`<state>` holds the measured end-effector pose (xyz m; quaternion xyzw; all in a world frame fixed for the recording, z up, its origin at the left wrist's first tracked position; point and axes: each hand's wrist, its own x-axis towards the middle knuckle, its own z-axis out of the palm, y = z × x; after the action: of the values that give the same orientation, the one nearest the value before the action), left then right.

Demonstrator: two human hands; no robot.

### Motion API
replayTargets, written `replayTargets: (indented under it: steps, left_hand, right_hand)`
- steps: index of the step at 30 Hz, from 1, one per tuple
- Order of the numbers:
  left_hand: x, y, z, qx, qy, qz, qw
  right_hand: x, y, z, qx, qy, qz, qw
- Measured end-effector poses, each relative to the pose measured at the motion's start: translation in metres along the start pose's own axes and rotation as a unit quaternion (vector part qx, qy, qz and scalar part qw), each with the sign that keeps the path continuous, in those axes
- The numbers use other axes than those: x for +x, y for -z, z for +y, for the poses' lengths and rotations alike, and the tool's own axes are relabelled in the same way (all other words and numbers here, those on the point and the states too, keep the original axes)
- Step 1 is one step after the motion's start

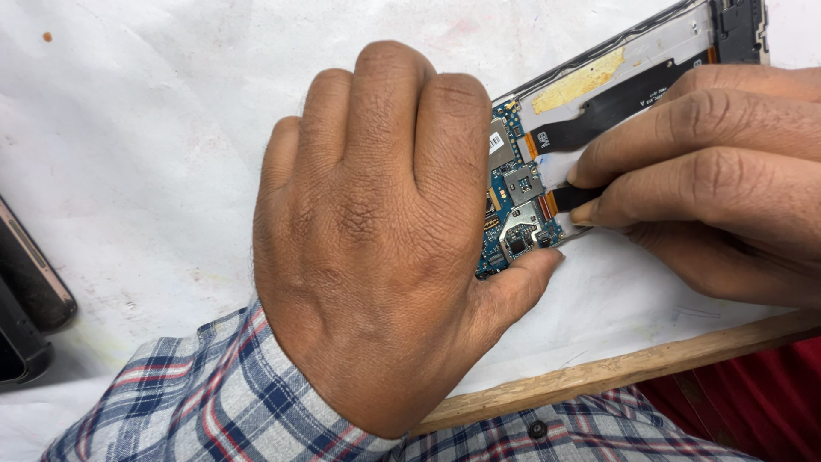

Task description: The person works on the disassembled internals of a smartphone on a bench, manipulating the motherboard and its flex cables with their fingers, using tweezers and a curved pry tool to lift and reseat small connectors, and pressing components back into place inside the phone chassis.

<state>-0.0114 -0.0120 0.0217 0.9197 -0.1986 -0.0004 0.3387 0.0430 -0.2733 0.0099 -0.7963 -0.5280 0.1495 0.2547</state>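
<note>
White worktop (pixel 128 128), wood edge. Opened phone (pixel 599 94): light, fragile; hold by frame edges. L hand (pixel 376 239) clamps board end; R hand (pixel 710 197) pinches black flex cable (pixel 575 198).

We are at a phone repair bench, a small workshop: an opened phone (pixel 599 94) lies with its blue circuit board (pixel 513 205) and flex cables bared on a stained white work surface (pixel 154 128) edged with a worn wooden strip (pixel 616 370), and other dark handsets (pixel 30 282) wait at the side.
</note>
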Motion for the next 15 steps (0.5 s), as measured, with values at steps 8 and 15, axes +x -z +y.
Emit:
replayTargets:
  steps: [8, 15]
  left_hand:
    - [-0.0001, 0.0010, 0.0003, 0.002, 0.000, -0.004, 1.000]
    - [0.0017, 0.0060, -0.0011, -0.019, -0.007, -0.005, 1.000]
  right_hand:
    - [0.0042, -0.0020, 0.0008, 0.024, 0.005, 0.031, 0.999]
    - [0.0096, 0.0028, 0.0014, 0.035, 0.020, 0.008, 0.999]
